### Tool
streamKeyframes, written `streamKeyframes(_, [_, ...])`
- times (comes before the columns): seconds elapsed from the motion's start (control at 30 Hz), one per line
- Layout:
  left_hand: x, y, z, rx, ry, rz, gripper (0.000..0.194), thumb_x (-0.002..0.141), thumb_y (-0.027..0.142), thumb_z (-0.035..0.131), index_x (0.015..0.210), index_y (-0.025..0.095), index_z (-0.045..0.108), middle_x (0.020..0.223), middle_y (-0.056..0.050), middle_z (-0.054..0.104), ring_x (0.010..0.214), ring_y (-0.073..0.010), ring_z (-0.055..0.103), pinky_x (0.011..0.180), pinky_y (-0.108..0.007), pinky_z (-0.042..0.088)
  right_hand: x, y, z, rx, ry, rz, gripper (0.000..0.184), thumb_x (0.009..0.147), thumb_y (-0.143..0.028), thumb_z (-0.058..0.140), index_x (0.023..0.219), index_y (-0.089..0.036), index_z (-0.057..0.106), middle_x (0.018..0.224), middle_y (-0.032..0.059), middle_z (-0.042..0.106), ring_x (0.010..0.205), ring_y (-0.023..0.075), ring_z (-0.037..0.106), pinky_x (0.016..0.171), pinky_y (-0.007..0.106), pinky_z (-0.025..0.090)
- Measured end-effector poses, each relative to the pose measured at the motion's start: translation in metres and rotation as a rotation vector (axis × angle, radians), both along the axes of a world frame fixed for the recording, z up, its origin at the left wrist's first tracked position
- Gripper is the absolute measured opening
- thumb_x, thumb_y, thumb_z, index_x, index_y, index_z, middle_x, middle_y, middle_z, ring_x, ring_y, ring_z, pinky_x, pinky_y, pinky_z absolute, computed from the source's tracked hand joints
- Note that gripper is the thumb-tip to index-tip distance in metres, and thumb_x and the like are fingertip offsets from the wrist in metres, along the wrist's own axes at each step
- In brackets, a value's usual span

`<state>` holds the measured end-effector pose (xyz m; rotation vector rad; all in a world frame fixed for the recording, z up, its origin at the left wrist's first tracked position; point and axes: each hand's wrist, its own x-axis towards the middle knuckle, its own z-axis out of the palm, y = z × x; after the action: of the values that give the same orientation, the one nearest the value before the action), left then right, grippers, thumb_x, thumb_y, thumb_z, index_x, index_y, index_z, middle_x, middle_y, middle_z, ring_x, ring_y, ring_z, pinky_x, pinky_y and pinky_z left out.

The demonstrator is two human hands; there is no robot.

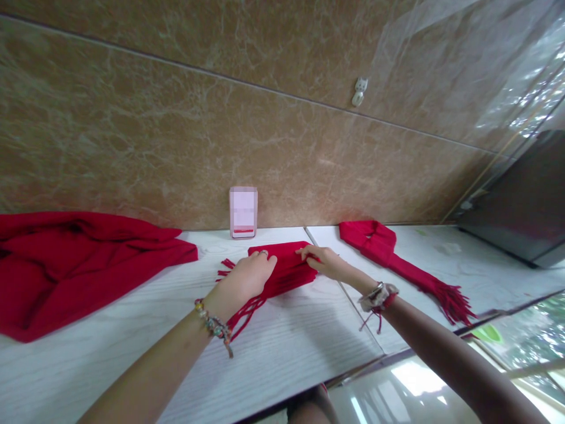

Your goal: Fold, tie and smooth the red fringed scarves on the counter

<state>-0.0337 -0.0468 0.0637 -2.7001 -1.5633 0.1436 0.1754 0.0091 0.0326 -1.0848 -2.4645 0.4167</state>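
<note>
A red scarf (291, 272) lies folded into a small bundle on the white wood-grain table, its fringe sticking out to the left and toward me. My left hand (249, 274) rests on the scarf's left part, fingers bent down onto the cloth and fingertips partly hidden. At the right end, my right hand (322, 261) pinches the upper layer between thumb and fingers. Farther right lies a second red scarf (375, 244), looped at the top, with its fringed tail trailing toward the front edge. A large heap of red cloth (83, 265) is spread at the left.
A phone (243, 212) with a lit screen leans against the brown marbled wall (176, 129) behind the scarf. A small white cat-shaped hook (359, 92) is on the wall. A dark grey box-like object (521, 200) stands at the far right. The table's front edge (353, 377) runs below my arms.
</note>
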Motion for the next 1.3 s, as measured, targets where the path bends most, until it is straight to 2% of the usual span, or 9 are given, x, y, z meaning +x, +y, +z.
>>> streamKeyframes(0.23, [-0.004,0.007,-0.003,-0.063,0.028,-0.077,0.038,0.073,-0.006,0.034,0.099,0.015,0.053,0.097,-0.010,0.059,0.085,-0.0186,0.058,0.071,-0.028,0.045,0.000,-0.004,0.002,-0.063,-0.066,0.080,0.024,0.072,0.000,0.039,0.073,-0.019,0.053,0.103,0.0087,0.065,0.113,0.0181,0.051,0.088,0.032,0.043])
streamKeyframes(0.33, [-0.011,0.011,0.003,-0.092,-0.035,-0.112,0.032,0.072,-0.002,0.036,0.089,0.017,0.054,0.090,-0.005,0.058,0.079,-0.0158,0.055,0.068,-0.025,0.043,0.000,-0.002,0.006,-0.106,-0.090,0.084,0.025,0.071,0.001,0.036,0.074,-0.019,0.051,0.100,0.0076,0.065,0.114,0.0175,0.050,0.087,0.032,0.044])
streamKeyframes(0.5, [-0.020,0.014,0.007,-0.078,-0.189,-0.178,0.034,0.071,0.000,0.036,0.091,0.021,0.054,0.089,-0.002,0.053,0.075,-0.0134,0.052,0.071,-0.025,0.041,-0.004,0.000,0.015,-0.171,-0.172,0.055,0.023,0.071,-0.001,0.036,0.074,-0.019,0.050,0.112,0.0103,0.060,0.116,0.0181,0.048,0.082,0.030,0.044])
streamKeyframes(0.6, [-0.021,0.014,0.005,-0.067,-0.164,-0.221,0.035,0.072,0.001,0.036,0.091,0.022,0.057,0.089,-0.002,0.052,0.073,-0.0129,0.051,0.070,-0.024,0.040,-0.006,-0.001,0.019,-0.177,-0.225,0.057,0.022,0.071,-0.002,0.037,0.073,-0.018,0.051,0.112,0.0101,0.060,0.113,0.0182,0.050,0.079,0.028,0.044])
streamKeyframes(0.8, [-0.019,0.014,0.004,-0.034,-0.037,-0.273,0.023,0.072,0.006,0.042,0.066,0.017,0.061,0.078,-0.004,0.056,0.068,-0.0140,0.053,0.066,-0.025,0.041,-0.008,-0.004,0.025,-0.182,-0.299,0.086,0.019,0.072,-0.004,0.040,0.068,-0.017,0.052,0.105,0.0093,0.063,0.103,0.0181,0.055,0.077,0.026,0.043])
streamKeyframes(1.0, [-0.018,0.018,0.005,0.134,-0.039,-0.293,0.022,0.077,0.005,0.040,0.076,0.015,0.061,0.086,-0.007,0.059,0.072,-0.0154,0.056,0.067,-0.026,0.043,-0.007,0.000,0.029,-0.185,-0.267,0.081,0.018,0.073,-0.006,0.040,0.070,-0.017,0.054,0.088,0.0044,0.064,0.077,0.0136,0.058,0.067,0.023,0.042])
streamKeyframes(1.1, [-0.020,0.025,0.001,0.211,-0.083,-0.259,0.024,0.079,0.002,0.037,0.082,0.015,0.056,0.085,-0.006,0.059,0.074,-0.0149,0.056,0.066,-0.024,0.043,-0.003,0.006,0.030,-0.155,-0.246,0.000,0.017,0.073,-0.007,0.040,0.074,-0.016,0.054,0.079,0.0009,0.063,0.066,0.0117,0.054,0.063,0.023,0.042])
streamKeyframes(1.2, [-0.024,0.033,-0.006,0.245,-0.169,-0.220,0.023,0.076,0.001,0.039,0.087,0.016,0.052,0.080,-0.004,0.058,0.072,-0.0148,0.055,0.064,-0.024,0.042,-0.002,0.006,0.029,-0.108,-0.227,-0.049,0.018,0.074,-0.010,0.046,0.088,-0.015,0.055,0.080,0.0014,0.063,0.068,0.0126,0.055,0.064,0.024,0.043])
streamKeyframes(1.3, [-0.029,0.038,-0.010,0.172,-0.260,-0.236,0.019,0.073,0.002,0.042,0.082,0.017,0.050,0.076,-0.002,0.057,0.069,-0.0144,0.054,0.062,-0.023,0.040,-0.008,-0.001,0.026,-0.030,-0.241,-0.029,0.035,0.074,-0.017,0.055,0.109,-0.015,0.051,0.092,0.0065,0.065,0.079,0.0164,0.059,0.071,0.028,0.044])
